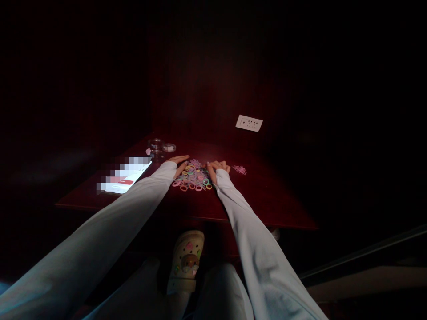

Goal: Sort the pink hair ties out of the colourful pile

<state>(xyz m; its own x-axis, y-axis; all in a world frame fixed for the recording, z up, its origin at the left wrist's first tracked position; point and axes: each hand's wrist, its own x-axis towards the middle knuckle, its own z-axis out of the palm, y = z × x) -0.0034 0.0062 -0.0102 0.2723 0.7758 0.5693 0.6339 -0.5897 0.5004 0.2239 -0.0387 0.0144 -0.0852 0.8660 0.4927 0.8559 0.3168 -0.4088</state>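
A heap of small colourful hair ties (196,178), in pink, purple, yellow, green and orange, lies on the dark red table between my two hands. My left hand (179,163) rests along the heap's left side, fingers stretched forward and thumb apart, holding nothing that I can see. On the right side of the heap, my right hand (217,170) touches its edge with the thumb out and the fingers somewhat bent; part of its palm side is hidden. A smaller bunch of pink bands (240,170) lies just right of my right hand.
A lit phone or tablet (128,178) lies at the table's left. Behind it stand a clear round container (156,149) and a clear lid or shallow dish (170,148). A socket plate (249,123) is on the back wall. The table's front edge (200,218) faces me, with a clog (187,258) below.
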